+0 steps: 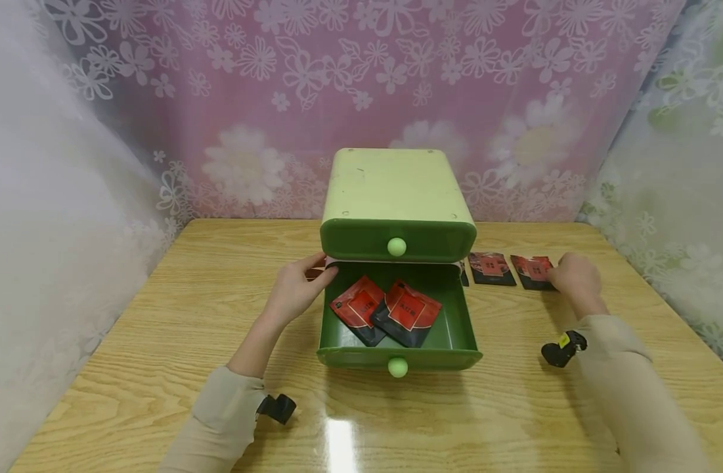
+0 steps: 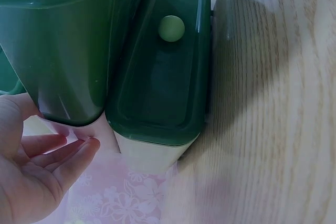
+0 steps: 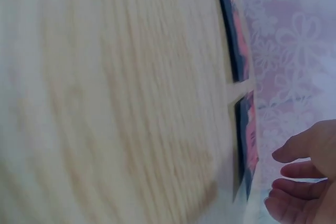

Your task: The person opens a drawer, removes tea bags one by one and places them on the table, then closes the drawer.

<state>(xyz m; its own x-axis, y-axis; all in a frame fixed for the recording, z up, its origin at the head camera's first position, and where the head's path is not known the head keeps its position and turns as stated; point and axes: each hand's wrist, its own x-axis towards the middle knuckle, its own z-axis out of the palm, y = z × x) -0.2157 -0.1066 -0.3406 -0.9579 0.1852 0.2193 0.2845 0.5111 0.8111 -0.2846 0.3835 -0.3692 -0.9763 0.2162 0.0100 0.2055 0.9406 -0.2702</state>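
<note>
A cabinet with a cream top [image 1: 396, 184] and green drawers stands on the table. Its middle drawer [image 1: 456, 315] is pulled out and holds two red-and-black packets [image 1: 407, 311], one overlapping the other. My left hand [image 1: 296, 289] touches the cabinet's left side by the open drawer, thumb near the drawer's rim; the left wrist view shows its fingers extended against the side. On the right, my right hand [image 1: 576, 279] is at the right edge of a flat red-and-black packet [image 1: 534, 270]. In the right wrist view its fingers [image 3: 302, 187] are loosely bent, with nothing between them and the thumb.
A second packet [image 1: 492, 268] lies left of the one by my right hand, and part of another shows beside the cabinet. The closed top drawer [image 1: 361, 242] overhangs the open one. Below it, the bottom drawer [image 2: 157, 87] is closed. A flowered curtain [image 1: 349, 79] hangs behind.
</note>
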